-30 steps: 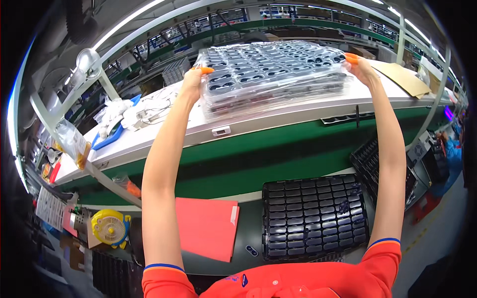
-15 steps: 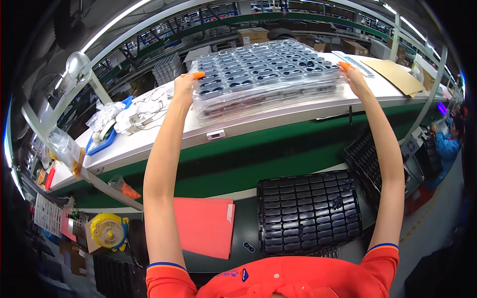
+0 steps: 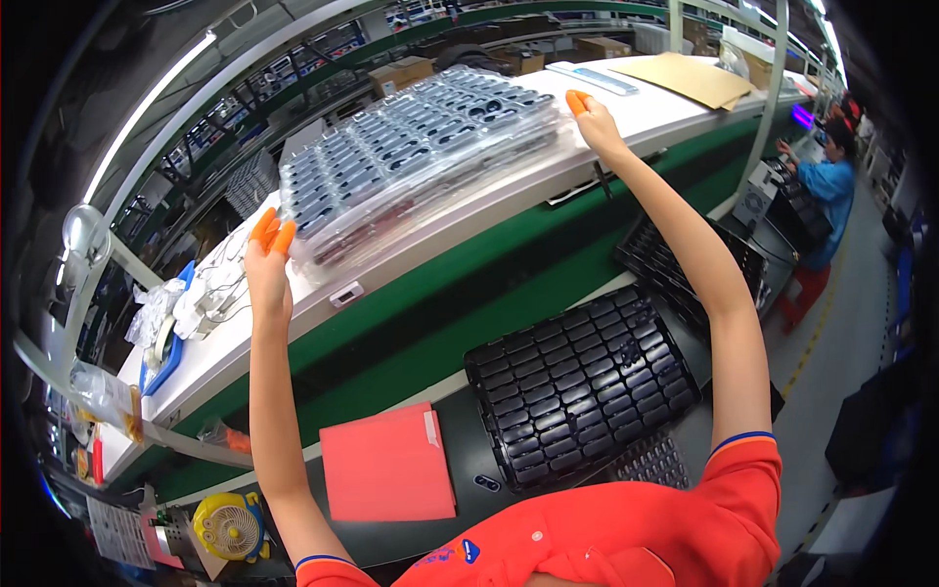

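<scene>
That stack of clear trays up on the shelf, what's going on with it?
A person in an orange shirt reaches up with both arms to the stack of clear plastic trays on the white shelf. The left hand and right hand, with orange fingertip covers, grip its opposite ends. Below, a black compartment tray and a red folder lie on the bench.

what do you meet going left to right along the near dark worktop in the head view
yellow round desk fan → flat red square pad → black plastic tray with rows of small pockets → second black compartment tray at the right edge
</scene>
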{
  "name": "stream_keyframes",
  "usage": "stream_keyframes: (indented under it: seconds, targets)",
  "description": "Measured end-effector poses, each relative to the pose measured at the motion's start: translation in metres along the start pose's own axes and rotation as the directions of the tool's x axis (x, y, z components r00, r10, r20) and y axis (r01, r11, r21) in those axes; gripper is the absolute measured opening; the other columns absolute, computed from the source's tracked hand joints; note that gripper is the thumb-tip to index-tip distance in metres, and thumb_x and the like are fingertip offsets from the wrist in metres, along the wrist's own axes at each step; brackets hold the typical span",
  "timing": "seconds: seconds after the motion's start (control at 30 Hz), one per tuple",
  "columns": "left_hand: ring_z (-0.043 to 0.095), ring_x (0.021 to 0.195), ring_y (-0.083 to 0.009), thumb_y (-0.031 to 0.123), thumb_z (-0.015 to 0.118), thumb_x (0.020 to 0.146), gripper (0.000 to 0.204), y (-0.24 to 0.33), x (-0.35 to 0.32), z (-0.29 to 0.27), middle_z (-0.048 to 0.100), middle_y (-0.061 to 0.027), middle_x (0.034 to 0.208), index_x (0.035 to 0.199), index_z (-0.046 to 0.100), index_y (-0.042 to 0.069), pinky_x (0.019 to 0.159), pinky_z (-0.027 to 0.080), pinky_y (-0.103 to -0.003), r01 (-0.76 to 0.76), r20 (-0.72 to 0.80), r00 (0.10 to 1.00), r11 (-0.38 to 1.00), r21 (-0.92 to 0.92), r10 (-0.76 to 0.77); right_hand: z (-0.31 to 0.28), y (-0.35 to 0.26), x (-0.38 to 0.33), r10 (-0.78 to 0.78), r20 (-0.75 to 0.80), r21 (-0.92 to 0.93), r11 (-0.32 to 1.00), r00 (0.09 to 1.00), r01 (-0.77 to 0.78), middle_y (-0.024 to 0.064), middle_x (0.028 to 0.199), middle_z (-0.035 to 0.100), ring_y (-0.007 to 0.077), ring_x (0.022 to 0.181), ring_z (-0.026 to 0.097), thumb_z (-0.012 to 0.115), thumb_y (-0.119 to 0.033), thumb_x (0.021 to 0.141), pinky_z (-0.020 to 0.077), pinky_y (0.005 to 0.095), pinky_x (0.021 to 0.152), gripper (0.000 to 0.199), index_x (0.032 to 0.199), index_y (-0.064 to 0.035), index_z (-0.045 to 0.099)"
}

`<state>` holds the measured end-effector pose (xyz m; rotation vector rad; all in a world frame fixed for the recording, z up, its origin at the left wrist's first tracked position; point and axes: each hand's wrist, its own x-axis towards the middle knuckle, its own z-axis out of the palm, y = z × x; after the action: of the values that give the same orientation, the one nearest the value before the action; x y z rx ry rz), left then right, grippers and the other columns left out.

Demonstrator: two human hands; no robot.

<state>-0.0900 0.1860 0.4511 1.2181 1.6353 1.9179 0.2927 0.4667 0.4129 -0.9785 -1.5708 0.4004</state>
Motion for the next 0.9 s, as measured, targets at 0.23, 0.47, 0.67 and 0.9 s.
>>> stream_keyframes:
  seconds: [0.23, 0.47, 0.67, 0.9]
  targets:
    - [0.050, 0.109, -0.0191, 0.006, 0.051, 0.088, 0.037, -0.026, -0.012, -0.009, 0.050, -0.0121, 0.121, 0.124, 0.048, 0.001, 0.094, 0.036, -0.028, -0.216, 0.109, 0.974, 0.960, 0.179, 0.199, -0.030, 0.005, -0.022, 0.058, 0.189, -0.024, 0.998, 0.980, -0.055, 0.0112, 0.102, 0.062, 0.0203, 0.093, 0.059, 0.050, -0.020, 0.087, 0.0439, 0.0280, 0.081, 0.034, 0.116, -0.0037, 0.056]
    - [0.048, 0.111, -0.0209, 0.008, 0.056, 0.086, 0.042, -0.025, -0.054, 0.004, 0.047, -0.0146, 0.125, 0.126, 0.045, -0.002, 0.097, 0.034, -0.028, -0.447, 0.017, 0.876, 0.796, 0.408, 0.483, -0.084, -0.020, -0.125, -0.183, -0.066, -0.161, 0.972, 0.981, 0.171, 0.0139, 0.102, 0.062, 0.0272, 0.086, 0.059, 0.060, -0.012, 0.080, 0.0460, 0.0331, 0.079, 0.031, 0.110, -0.0033, 0.060]
    - [0.049, 0.109, -0.0325, 0.002, 0.058, 0.083, 0.039, -0.055, -0.213, 0.035, 0.051, -0.0170, 0.119, 0.120, 0.049, -0.004, 0.092, 0.037, -0.042, -0.722, 0.407, 0.608, 0.261, 0.641, 0.682, -0.219, 0.017, -0.304, -0.576, -0.289, -0.691, 0.678, 0.764, 0.250, 0.0098, 0.101, 0.063, 0.0241, 0.093, 0.059, 0.056, 0.004, 0.081, 0.0457, 0.0308, 0.081, 0.024, 0.104, -0.0030, 0.062]
    - [0.054, 0.100, -0.0325, -0.004, 0.057, 0.078, 0.031, -0.138, -0.395, 0.087, 0.060, -0.0145, 0.104, 0.109, 0.056, -0.002, 0.085, 0.043, -0.036, -0.518, 0.763, 0.593, 0.847, 0.119, 0.256, -0.304, 0.157, -0.752, 0.255, -0.840, -0.413, 0.275, 0.480, -0.868, 0.0161, 0.092, 0.055, 0.0321, 0.084, 0.054, 0.053, -0.006, 0.078, 0.0448, 0.0398, 0.075, 0.024, 0.102, -0.0027, 0.058]
